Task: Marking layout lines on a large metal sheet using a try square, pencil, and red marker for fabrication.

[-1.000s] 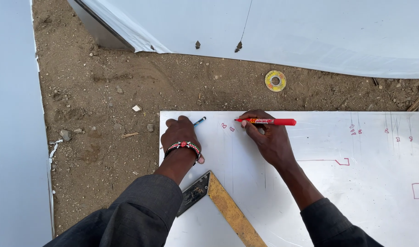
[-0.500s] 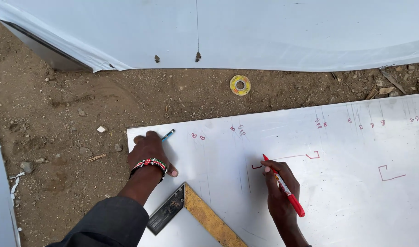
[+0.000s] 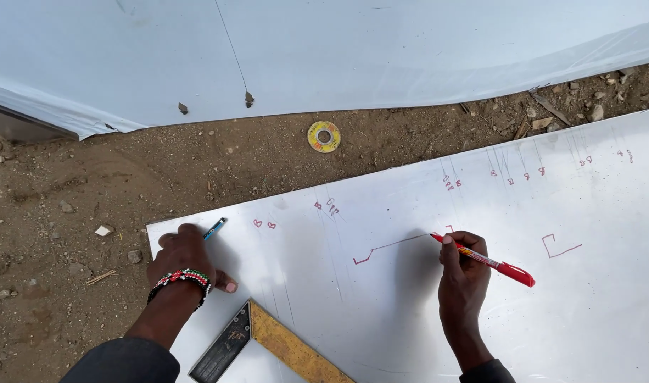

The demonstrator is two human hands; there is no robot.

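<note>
- Bare brown soil (image 3: 76,177), scattered with small stones, is being used as the work floor, and a white sheet (image 3: 381,305) is lying flat on it.
- A red marker (image 3: 484,260) is being gripped in the closed fingers of the right hand (image 3: 465,280), with its tip being pressed against the sheet at the right end of a stepped red line (image 3: 392,248).
- The sheet is being held down near its left corner by the left hand (image 3: 186,259), on whose wrist a beaded bracelet (image 3: 182,278) is being worn; its fingers are curled shut around a thin blue pen (image 3: 214,228), whose end is sticking out beyond the knuckles.
- A try square (image 3: 267,347) with a dark stock and a yellow blade is lying on the sheet just below the left hand, untouched.
- Small red marks and another bracket-shaped red outline (image 3: 558,248) are showing further right on the sheet.
- A yellow ring-shaped disc (image 3: 324,136) is lying on the soil, well apart from both hands, and a second pale sheet (image 3: 338,50) is covering the ground beyond it.
- The line is being drawn freehand, so it could plausibly wander off true; the fresh ink could be smeared by the heel of the right hand; the sheet could shift on the loose soil if the left hand's pressure is eased.
- No containers are being shown.
</note>
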